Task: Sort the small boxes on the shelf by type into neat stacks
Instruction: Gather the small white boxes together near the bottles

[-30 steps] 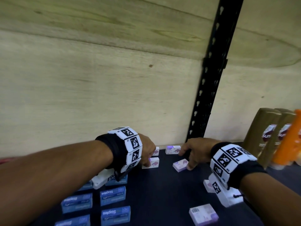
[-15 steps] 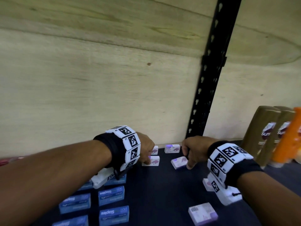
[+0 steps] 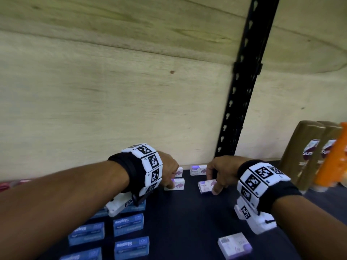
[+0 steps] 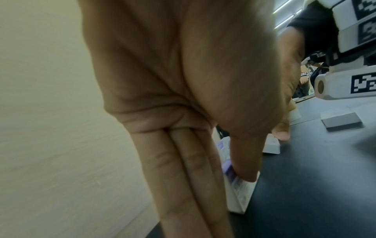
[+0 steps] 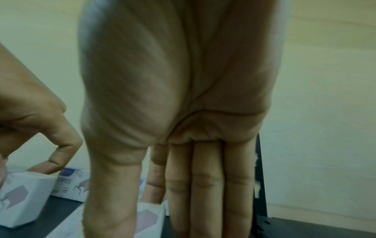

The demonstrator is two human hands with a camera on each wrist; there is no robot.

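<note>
Comparing with a second ago, we are seeing our right hand (image 3: pixel 218 172) closing in, its fingers now pinching the tilted white-and-purple box (image 3: pixel 207 185) at the shelf's (image 3: pixel 187 218) back, while our left hand (image 3: pixel 169 171) keeps pinching its neighbouring box (image 3: pixel 177 184); stacking looks imminent. The left wrist view is showing the thumb pressing that box's (image 4: pixel 240 191) edge, hidden from the head camera.

pale plywood back wall (image 3: pixel 93 102), black slotted upright (image 3: pixel 242 87), dark shelf (image 3: pixel 187 222)
</note>
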